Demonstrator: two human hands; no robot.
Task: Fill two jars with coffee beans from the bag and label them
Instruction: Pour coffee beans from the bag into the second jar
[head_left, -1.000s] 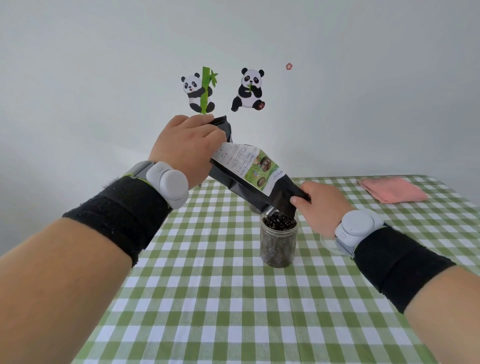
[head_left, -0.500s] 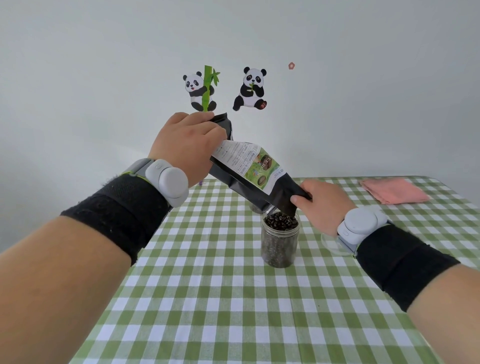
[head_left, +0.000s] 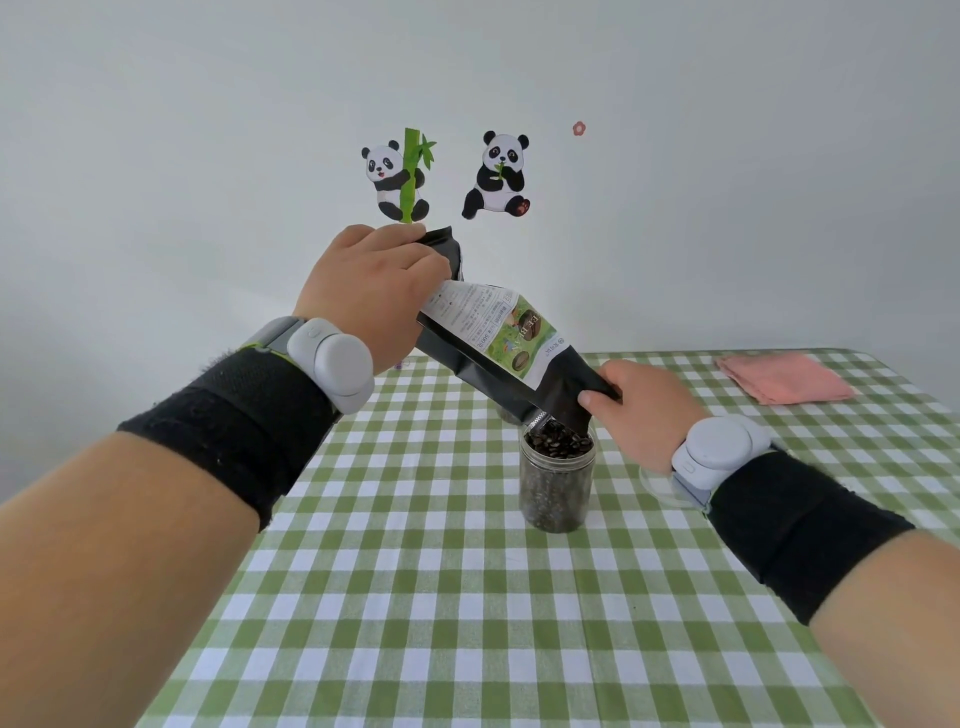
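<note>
Coffee beans (head_left: 558, 444) heap at the mouth of a clear jar (head_left: 556, 493), which stands upright on the green-and-white checked tablecloth (head_left: 415, 571) near the middle of the table and looks dark with beans almost all the way down. Right above it hangs the black coffee bag (head_left: 561, 384), tilted steeply, its open zip mouth pointing down into the jar's opening with beans at the lip. The right hand (head_left: 644, 405) pinches the bag's lower end beside the mouth, thumb on the near face. The left hand (head_left: 369, 280) grips the raised bottom end, fingers curled over it. Both wrists carry a grey puck-shaped device over a black wrap. A clear round rim shows under the right wrist, mostly hidden. A folded pink cloth (head_left: 784, 376) lies at the table's far right. Two panda stickers (head_left: 498, 174) decorate the wall behind.
</note>
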